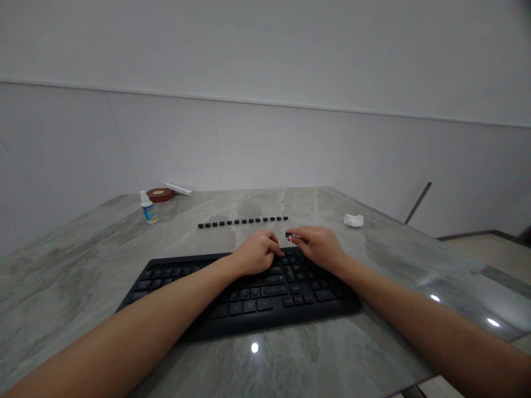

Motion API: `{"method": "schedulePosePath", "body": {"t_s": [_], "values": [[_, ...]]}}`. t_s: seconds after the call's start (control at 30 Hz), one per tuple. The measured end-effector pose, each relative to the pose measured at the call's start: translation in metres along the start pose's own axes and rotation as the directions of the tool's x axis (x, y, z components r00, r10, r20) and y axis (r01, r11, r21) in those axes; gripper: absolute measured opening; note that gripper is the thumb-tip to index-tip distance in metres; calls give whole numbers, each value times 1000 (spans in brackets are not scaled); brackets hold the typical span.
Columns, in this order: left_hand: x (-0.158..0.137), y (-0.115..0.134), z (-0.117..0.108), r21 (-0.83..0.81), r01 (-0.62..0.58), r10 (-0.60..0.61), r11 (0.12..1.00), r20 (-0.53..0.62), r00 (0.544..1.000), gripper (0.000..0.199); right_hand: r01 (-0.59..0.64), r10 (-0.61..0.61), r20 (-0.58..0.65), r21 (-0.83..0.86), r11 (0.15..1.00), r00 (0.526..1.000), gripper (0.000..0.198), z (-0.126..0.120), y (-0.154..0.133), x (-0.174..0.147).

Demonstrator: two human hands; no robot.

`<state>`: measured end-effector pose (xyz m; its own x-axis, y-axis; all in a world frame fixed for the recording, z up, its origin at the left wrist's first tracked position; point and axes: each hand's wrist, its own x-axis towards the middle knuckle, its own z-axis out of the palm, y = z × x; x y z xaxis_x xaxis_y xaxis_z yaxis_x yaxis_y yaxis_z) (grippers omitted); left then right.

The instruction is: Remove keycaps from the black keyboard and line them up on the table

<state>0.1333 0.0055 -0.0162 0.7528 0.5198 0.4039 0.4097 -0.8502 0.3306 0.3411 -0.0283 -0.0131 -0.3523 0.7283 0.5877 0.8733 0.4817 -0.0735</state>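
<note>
On my head view, a black, full-size plastic keyboard [249, 293] lies flat on a grey, marble-patterned tabletop [83, 265], with its number pad toward the right end. I observe the left hand [259, 253] positioned over the upper middle of the keyboard: its fingers are bent and close together, with one fingertip pointing down at the upper edge, right of centre. I cannot tell whether that hand grips anything. The right hand [322, 244] is located above the upper right part of the keyboard, its thumb and forefinger brought narrowly together on a thin, pale, wire-like tool [295, 236]. At the tip of this tool I see a small, black, block-shaped piece [288, 235], near the left fingertips; the join between the two is too small to make out. Beyond the keyboard, I note a straight row of small, black, block-shaped pieces [243, 221], set apart at roughly even spacing and running left to right. To the left of the row stands a small, upright white spray bottle with a blue and yellow label [149, 209]. Behind the bottle lie a low, reddish-brown, rounded box [160, 194] and a flat, white, bar-shaped object [179, 189]. A crumpled white wad [353, 220] rests right of the row, well apart from the right hand. A pale grey wall [265, 149] borders the far edge.
</note>
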Motion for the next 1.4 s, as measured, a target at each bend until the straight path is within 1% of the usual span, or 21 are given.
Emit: {"method": "schedulePosePath", "body": {"t_s": [0.1,0.17,0.23,0.27,0.3,0.4,0.47,0.57,0.67,0.83,1.03,1.27,1.4], "values": [[0,0,1,-6,-10,10,1000,-10,1000,40,-60,62,43,-57,997,997,26,-1,1,2],[1,0,1,-12,-7,7,1000,-15,1000,41,-126,142,113,-136,983,983,28,0,9,6],[1,1,2,-23,1,-1,1000,-20,1000,40,-182,230,216,-220,958,949,29,3,23,12],[1,1,2,-32,4,-4,999,-21,1000,40,-210,280,276,-257,943,919,30,6,32,16],[1,0,2,-40,6,-7,999,-24,1000,41,-223,303,301,-271,936,904,29,9,42,20],[2,0,2,-52,2,-3,999,-33,999,42,-251,342,346,-283,926,873,26,18,75,35],[1,0,2,-48,1,-3,999,-36,999,41,-252,340,365,-267,930,867,26,25,93,44],[1,1,2,-47,7,-8,999,-30,1000,40,-266,349,362,-260,928,864,28,35,108,53],[1,2,1,-52,11,-12,999,-22,1000,41,-269,355,330,-278,922,875,30,44,108,56],[1,1,1,-50,9,-11,999,-22,1000,40,-225,320,310,-305,925,895,32,53,98,54],[1,2,1,-48,22,-23,999,-18,1000,39,-209,308,309,-315,926,900,32,51,95,54],[1,2,0,-45,27,-28,999,-19,999,41,-198,269,259,-271,942,927,30,47,92,48],[1,1,1,-60,18,-19,998,-16,1000,41,-200,262,243,-253,947,934,29,48,93,50]]}}
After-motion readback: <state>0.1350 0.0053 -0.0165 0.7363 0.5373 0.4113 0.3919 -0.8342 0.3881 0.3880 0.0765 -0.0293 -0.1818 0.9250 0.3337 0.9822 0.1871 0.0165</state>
